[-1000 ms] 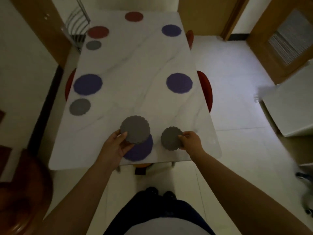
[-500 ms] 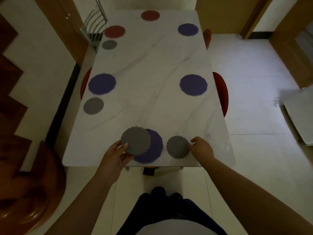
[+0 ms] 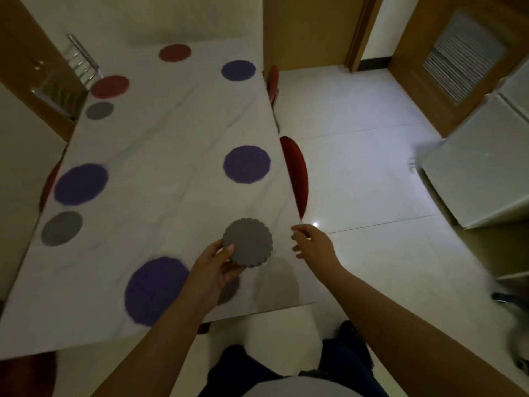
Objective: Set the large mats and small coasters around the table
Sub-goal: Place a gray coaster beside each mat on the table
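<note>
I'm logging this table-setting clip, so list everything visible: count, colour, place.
Table: one, white marble-look, centre-left.
Large purple mats: four; near edge, left side, right side, far right.
Large red mats: two; far end, far left.
Grey coasters on table: three; left side, far left, one near edge mostly hidden under the left hand.
Grey coaster stack: several, count unclear, held above the table.
Red chairs: two visible along the right edge; nearer, farther.
Metal chair back: one, far left.
Left hand: grip on the stack.
Right hand: open, empty.
</note>
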`<state>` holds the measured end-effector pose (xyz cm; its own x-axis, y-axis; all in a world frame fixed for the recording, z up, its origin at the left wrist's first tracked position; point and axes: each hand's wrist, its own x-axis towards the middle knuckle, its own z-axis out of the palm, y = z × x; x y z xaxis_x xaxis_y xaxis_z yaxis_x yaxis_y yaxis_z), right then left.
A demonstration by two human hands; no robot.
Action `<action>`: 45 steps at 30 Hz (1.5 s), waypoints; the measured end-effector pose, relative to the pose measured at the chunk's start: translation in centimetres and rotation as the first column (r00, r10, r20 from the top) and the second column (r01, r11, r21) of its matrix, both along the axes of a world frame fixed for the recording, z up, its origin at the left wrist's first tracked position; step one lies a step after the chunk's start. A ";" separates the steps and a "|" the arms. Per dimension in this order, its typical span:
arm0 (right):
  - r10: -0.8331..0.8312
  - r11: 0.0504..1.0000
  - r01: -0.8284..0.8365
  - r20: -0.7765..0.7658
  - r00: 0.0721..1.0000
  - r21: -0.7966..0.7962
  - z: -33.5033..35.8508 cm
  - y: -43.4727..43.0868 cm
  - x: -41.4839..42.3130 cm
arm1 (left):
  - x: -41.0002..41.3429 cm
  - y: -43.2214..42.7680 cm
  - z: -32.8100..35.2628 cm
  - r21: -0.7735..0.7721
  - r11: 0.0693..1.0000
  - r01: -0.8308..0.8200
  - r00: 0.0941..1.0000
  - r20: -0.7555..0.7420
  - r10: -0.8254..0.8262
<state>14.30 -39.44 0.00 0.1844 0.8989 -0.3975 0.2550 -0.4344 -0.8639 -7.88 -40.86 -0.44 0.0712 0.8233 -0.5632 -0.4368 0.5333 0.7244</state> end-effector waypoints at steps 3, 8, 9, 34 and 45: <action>0.161 0.987 -0.162 -0.061 0.985 -0.016 1.1 1.1 5.6 | 7.9 1.5 -0.2 0.023 1.000 -0.021 0.999 0.047 0.020; 0.293 0.956 -0.292 -0.073 0.953 0.021 3.2 3.5 15.3 | 19.6 3.5 0.8 0.066 0.995 -0.079 0.991 0.115 0.071; 0.323 0.946 -0.322 -0.063 0.944 0.036 3.5 4.4 16.8 | 21.2 4.0 1.1 0.075 0.993 -0.090 0.989 0.123 0.081; 0.621 0.780 -0.614 -0.030 0.783 0.120 6.9 41.7 13.1 | 20.7 32.6 2.6 0.083 0.823 -0.563 0.823 0.149 0.548; 0.818 0.518 -0.855 -0.279 0.503 -0.022 4.6 52.7 2.5 | 18.2 30.4 2.5 0.055 0.169 -0.984 0.173 0.091 0.981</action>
